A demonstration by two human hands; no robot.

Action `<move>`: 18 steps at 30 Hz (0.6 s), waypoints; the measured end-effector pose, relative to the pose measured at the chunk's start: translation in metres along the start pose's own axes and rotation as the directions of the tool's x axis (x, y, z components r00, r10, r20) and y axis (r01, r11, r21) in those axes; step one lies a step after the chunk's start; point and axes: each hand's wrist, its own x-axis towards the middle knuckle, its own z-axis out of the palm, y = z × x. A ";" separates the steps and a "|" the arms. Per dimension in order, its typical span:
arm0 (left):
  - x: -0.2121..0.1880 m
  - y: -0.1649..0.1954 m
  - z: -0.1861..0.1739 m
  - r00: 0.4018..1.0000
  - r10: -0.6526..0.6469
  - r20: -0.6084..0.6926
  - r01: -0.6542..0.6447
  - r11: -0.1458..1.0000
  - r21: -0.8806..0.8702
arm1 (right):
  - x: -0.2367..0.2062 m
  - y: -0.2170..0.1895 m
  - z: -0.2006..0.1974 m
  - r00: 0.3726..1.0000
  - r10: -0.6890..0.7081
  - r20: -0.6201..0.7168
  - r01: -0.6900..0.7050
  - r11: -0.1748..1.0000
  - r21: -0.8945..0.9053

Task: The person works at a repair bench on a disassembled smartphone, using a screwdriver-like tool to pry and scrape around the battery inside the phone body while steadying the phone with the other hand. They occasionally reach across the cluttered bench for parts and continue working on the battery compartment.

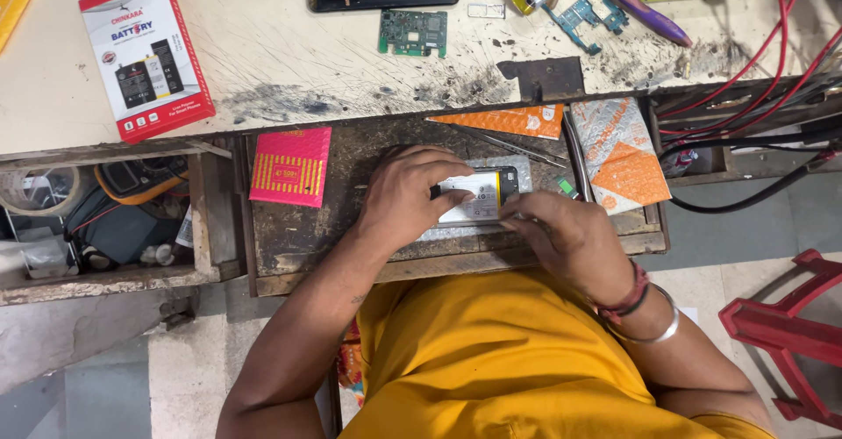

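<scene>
While both hands press in from either side, an opened phone (478,200) with its white battery showing lies flat on the dark pull-out shelf just below the counter (289,44). The left hand (408,195) is curled over the phone's left end, fingers bent down onto the battery. The right hand (566,237) is closed at the phone's lower right corner, fingertips pinched against its edge; whether it holds a tool, I cannot tell. A pink packet (291,166) lies on the shelf to the left. Orange-and-silver pouches (618,154) sit to the right. Up on the counter: a red-and-white battery box (145,53), a green circuit board (413,32) and a purple pen (633,5).
</scene>
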 end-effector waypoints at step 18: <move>-0.001 -0.002 0.001 1.000 -0.008 0.011 0.008 1.000 0.011 | -0.001 -0.002 0.005 1.000 0.006 -0.023 -0.004 0.996 0.086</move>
